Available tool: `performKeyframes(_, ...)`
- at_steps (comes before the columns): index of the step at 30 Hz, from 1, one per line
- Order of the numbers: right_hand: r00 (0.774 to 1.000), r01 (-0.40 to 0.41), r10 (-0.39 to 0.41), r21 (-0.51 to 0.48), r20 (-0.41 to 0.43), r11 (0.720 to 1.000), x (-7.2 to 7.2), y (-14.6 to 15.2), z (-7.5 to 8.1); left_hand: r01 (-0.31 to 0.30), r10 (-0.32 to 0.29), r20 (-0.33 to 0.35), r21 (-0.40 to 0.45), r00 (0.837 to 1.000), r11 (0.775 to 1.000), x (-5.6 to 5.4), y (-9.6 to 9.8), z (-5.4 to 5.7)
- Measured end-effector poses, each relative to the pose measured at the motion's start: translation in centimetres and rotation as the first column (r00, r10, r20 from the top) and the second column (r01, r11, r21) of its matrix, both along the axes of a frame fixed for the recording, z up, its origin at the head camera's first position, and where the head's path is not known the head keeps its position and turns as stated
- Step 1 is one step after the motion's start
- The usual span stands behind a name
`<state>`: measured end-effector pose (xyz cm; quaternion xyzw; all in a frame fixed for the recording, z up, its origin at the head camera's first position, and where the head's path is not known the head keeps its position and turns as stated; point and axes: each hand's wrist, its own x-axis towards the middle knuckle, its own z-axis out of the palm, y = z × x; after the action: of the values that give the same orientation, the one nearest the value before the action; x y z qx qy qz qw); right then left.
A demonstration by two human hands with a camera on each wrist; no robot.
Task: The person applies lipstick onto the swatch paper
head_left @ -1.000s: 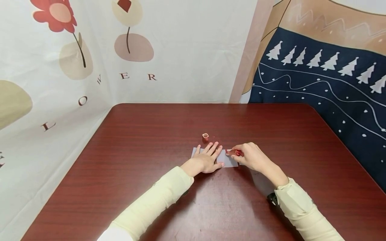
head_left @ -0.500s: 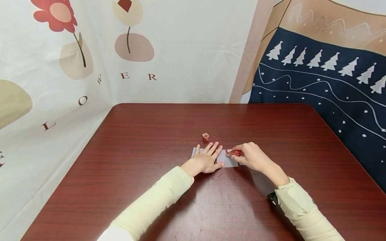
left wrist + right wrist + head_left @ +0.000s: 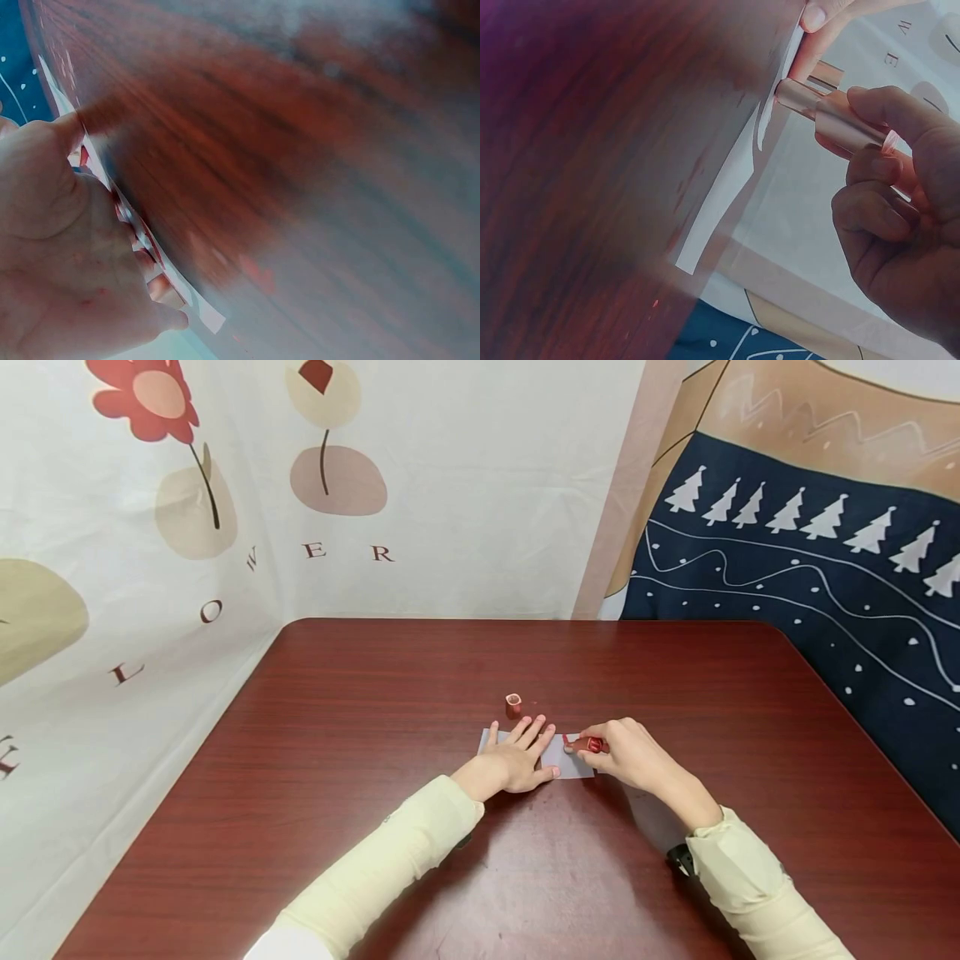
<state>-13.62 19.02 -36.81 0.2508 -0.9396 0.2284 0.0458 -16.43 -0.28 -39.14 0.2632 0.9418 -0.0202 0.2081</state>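
A strip of white paper [image 3: 573, 768] lies on the table, its left part covered by my left hand [image 3: 512, 764], which rests on it with fingers spread. From the right, my right hand [image 3: 630, 752] pinches a shiny, rose-gold lipstick [image 3: 847, 127] between thumb and fingers. The lipstick's tip meets the paper, and a short red streak [image 3: 566, 739] shows beside it. Beyond the left fingertips stands an open-topped lipstick cap [image 3: 513, 705]. In the left wrist view the left palm [image 3: 67, 247] faces the camera, close over the paper's edge [image 3: 199, 304].
The reddish-brown wooden table [image 3: 375, 693] has red smears [image 3: 682, 195] near the paper. A white flower-print cloth [image 3: 465, 485] hangs behind and to the left, and a navy cloth with trees [image 3: 787, 560] hangs at right. A dark wrist strap [image 3: 680, 858] shows under the right sleeve.
The lipstick's tip has slid slightly toward the person along the paper, and more of the red streak shows behind it. My left hand stays where it was; the head view has shifted a little.
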Motion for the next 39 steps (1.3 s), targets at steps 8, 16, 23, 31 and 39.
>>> performKeyframes(8,1.000,0.006,-0.006,0.003,-0.014,1.000,0.18,-0.10,0.04,0.003,-0.002,-0.002,0.026,1.000,1.000,0.15,-0.08,0.09)
performKeyframes(16,1.000,0.005,-0.005,0.001,-0.010,1.000,0.35,-0.18,0.02,-0.001,0.001,-0.006,0.028,1.000,1.000,0.18,-0.20,0.11)
performKeyframes(23,1.000,0.000,0.000,-0.007,-0.007,1.000,0.33,-0.12,0.01,0.002,-0.002,-0.013,0.025,1.000,1.000,0.40,-0.15,0.44)
performKeyframes(31,1.000,-0.001,0.001,-0.002,0.015,1.000,0.43,-0.20,0.07,-0.008,0.008,-0.005,0.028,1.000,1.000,0.47,-0.17,0.41)
performKeyframes(39,1.000,-0.012,0.012,0.006,0.010,1.000,0.49,-0.22,0.09,-0.006,0.006,-0.005,0.026,1.000,1.000,0.33,-0.15,0.34)
